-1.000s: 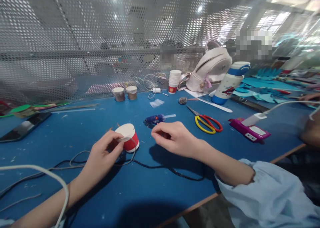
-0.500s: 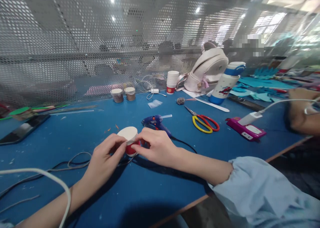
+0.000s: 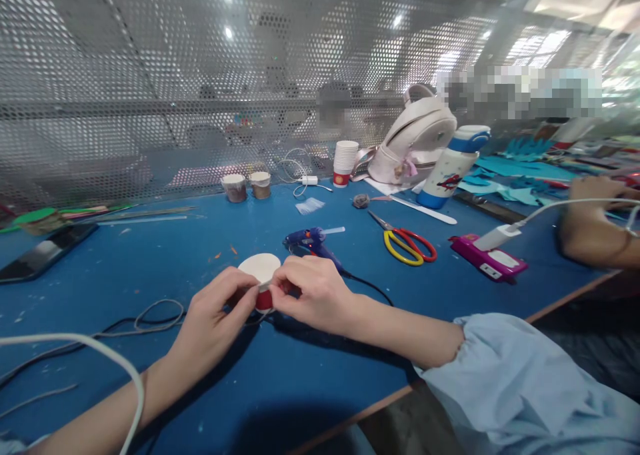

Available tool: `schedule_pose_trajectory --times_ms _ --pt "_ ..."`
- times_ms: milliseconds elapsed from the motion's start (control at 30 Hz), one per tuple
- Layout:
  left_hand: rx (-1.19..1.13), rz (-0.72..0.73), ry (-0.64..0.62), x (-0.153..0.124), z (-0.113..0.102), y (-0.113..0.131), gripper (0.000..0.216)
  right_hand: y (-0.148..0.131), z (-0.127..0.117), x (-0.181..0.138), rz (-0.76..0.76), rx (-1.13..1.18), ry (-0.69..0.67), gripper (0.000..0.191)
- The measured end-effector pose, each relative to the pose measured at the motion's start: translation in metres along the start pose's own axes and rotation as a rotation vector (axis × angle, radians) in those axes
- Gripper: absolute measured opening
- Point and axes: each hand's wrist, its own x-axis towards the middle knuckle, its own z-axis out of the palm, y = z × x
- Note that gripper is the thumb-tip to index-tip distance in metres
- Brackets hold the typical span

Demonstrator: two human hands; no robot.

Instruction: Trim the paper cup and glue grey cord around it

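A small red paper cup [image 3: 264, 300] with a flat white round top [image 3: 260, 266] is between my hands, low over the blue table. My left hand [image 3: 220, 305] is closed, its thumb and forefinger pinching at the cup's upper edge from the left. From the right, my right hand [image 3: 313, 288] pinches the same edge, its fingers bent close to the other fingertips. A thin grey cord [image 3: 160, 302] runs from the left toward the cup, partly hidden by my left hand. Behind my right hand lies a blue glue gun [image 3: 306, 238] with a clear stick in its back.
Scissors [image 3: 406, 242] and a magenta power strip [image 3: 487, 258] lie to the right. Farther back stand a bottle [image 3: 453, 168], a backpack [image 3: 415, 138], stacked cups [image 3: 345, 162] and two small tubs [image 3: 260, 185]. A phone [image 3: 45, 252] lies left; another person's arm [image 3: 595, 222] rests right.
My right fingers have drawn in and up to the cup's upper edge, closer to my left fingertips. The white top tilts slightly differently. The other person's arm has shifted a little left.
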Motion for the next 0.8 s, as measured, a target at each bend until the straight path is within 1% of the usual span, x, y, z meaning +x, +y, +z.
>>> schedule_pose_trajectory --times_ms 100,167,267,467,667,800 --pt "-0.003 0.002 0.001 -0.0006 0.0 0.0008 0.019 -0.0003 -0.0015 -0.0003 0.009 -0.068 -0.034 0.009" --pt "-0.01 0.0 -0.004 -0.001 -0.0001 0.0013 0.018 0.0003 -0.002 -0.0014 0.026 -0.116 -0.063 0.011" --pt "-0.006 0.007 0.003 -0.001 -0.0004 0.0028 0.019 0.002 -0.0018 -0.0033 0.01 -0.147 -0.091 0.011" --pt "0.021 0.025 0.023 -0.0004 0.0004 0.0039 0.018 -0.0008 -0.0021 -0.0016 -0.049 -0.044 -0.029 0.014" --pt "0.034 0.066 0.015 -0.0014 0.0017 0.004 0.016 -0.0048 -0.0028 0.001 -0.1 -0.041 0.002 0.016" --pt "0.038 0.088 0.028 -0.0013 0.001 0.0051 0.015 -0.0033 -0.0022 -0.0002 -0.038 -0.02 0.017 0.013"
